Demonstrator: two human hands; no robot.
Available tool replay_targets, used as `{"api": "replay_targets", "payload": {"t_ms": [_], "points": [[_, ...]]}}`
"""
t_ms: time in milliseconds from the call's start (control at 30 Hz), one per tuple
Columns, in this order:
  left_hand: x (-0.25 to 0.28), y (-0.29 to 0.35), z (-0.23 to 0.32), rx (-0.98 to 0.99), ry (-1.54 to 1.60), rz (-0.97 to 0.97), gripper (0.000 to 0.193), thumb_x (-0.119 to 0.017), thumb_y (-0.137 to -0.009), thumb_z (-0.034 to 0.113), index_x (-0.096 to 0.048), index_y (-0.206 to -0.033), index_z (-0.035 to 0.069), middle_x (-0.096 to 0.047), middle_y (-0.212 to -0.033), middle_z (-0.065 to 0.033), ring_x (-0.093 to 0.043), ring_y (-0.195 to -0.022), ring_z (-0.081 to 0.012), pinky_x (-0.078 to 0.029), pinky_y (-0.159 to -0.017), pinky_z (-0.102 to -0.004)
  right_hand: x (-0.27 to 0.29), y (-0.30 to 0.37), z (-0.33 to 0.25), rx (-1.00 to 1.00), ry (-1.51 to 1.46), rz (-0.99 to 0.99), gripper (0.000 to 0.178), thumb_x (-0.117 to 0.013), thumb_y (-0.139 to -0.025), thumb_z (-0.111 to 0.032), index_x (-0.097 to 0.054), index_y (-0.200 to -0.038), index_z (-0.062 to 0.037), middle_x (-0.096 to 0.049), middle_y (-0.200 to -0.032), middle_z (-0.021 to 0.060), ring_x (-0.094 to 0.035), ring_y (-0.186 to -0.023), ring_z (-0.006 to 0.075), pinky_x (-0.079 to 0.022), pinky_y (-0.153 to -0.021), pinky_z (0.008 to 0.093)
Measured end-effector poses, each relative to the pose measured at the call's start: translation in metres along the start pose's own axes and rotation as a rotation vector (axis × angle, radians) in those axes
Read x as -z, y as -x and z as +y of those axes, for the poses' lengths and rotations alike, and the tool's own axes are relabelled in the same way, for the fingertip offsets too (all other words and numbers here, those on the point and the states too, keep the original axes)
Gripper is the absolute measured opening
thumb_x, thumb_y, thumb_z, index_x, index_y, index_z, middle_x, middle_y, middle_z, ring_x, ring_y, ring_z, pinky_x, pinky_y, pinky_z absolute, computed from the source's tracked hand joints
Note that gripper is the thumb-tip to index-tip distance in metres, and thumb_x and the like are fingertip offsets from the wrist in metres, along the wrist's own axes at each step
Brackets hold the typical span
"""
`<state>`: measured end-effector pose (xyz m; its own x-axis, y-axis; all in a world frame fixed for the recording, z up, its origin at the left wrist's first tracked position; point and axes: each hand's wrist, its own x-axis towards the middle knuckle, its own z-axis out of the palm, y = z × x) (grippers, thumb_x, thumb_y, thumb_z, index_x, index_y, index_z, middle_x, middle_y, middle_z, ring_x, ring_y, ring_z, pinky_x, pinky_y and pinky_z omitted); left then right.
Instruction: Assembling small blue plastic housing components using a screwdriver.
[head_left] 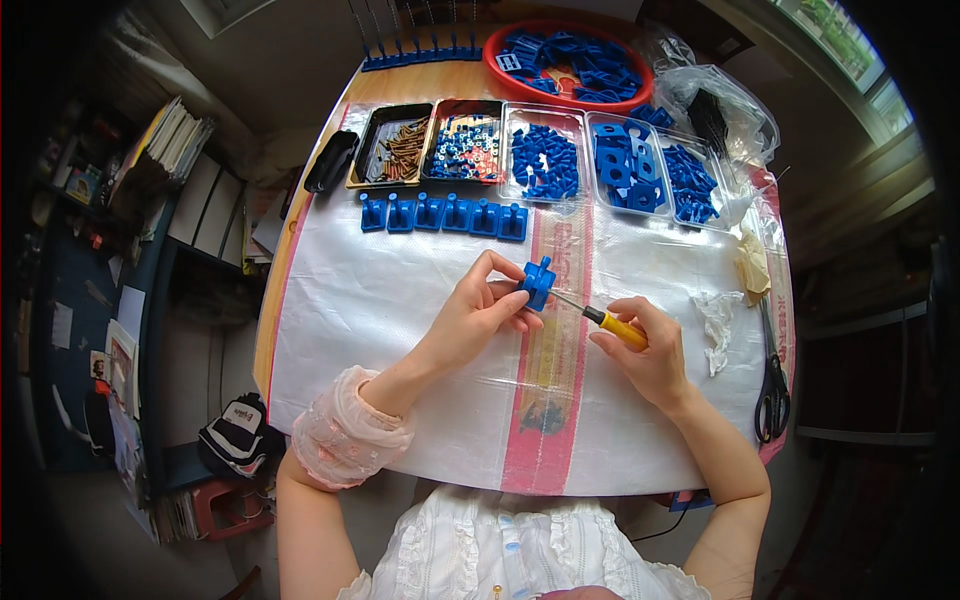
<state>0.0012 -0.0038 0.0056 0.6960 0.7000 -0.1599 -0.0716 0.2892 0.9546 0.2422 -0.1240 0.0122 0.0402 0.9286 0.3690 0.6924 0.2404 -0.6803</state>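
Over the middle of the covered table, my left hand (487,300) pinches a small blue plastic part (538,283) with a knob on top. My right hand (648,348) is closed round the yellow and black handle of a screwdriver (622,328). Its metal shaft points left, and the tip meets the blue part's right side; whether it sits in a screw is too small to tell. Beyond my hands stands a row of several similar blue parts (456,214), each with a knob on top.
Behind the row are a tray of screws (402,147), a tray of nuts (464,142) and clear boxes of blue pieces (545,161). A red basin (490,62) of blue parts stands farther back. Black scissors (771,400) and crumpled white paper (718,330) lie at right.
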Motion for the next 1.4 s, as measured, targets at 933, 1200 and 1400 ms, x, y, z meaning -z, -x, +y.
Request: {"api": "replay_targets", "payload": {"t_ms": [933, 1200, 1400], "points": [[0.001, 0.000, 0.000, -0.004, 0.022, 0.005, 0.019, -0.053, -0.103, 0.004, -0.043, -0.119, 0.002, -0.068, -0.109, -0.0236, -0.072, -0.090, -0.0202, -0.061, -0.081, -0.0297, 0.002, -0.002, -0.005, -0.042, -0.003, 0.005, 0.024, -0.081, -0.083, -0.012, -0.066, -0.099, -0.0019, -0.071, -0.082, 0.0116, -0.071, -0.069, 0.0243, -0.054, -0.061, 0.0324], [0.000, 0.000, 0.001, -0.013, 0.011, 0.009, 0.019, -0.054, -0.103, 0.004, -0.043, -0.119, 0.002, -0.068, -0.110, -0.0234, -0.072, -0.090, -0.0202, -0.061, -0.082, -0.0301, 0.001, -0.002, -0.001, -0.019, 0.031, 0.015, 0.022, -0.082, -0.081, -0.009, -0.064, -0.091, -0.0018, -0.067, -0.079, 0.0099, -0.068, -0.066, 0.0236, -0.052, -0.058, 0.0324], [-0.001, 0.000, 0.002, -0.001, 0.013, 0.015, 0.019, -0.053, -0.103, 0.004, -0.042, -0.119, 0.002, -0.069, -0.107, -0.0224, -0.072, -0.089, -0.0203, -0.061, -0.080, -0.0296, 0.002, -0.002, 0.001, -0.002, 0.069, -0.001, 0.018, -0.080, -0.084, -0.011, -0.068, -0.091, -0.0005, -0.065, -0.079, 0.0091, -0.066, -0.065, 0.0232, -0.050, -0.056, 0.0328]]}}
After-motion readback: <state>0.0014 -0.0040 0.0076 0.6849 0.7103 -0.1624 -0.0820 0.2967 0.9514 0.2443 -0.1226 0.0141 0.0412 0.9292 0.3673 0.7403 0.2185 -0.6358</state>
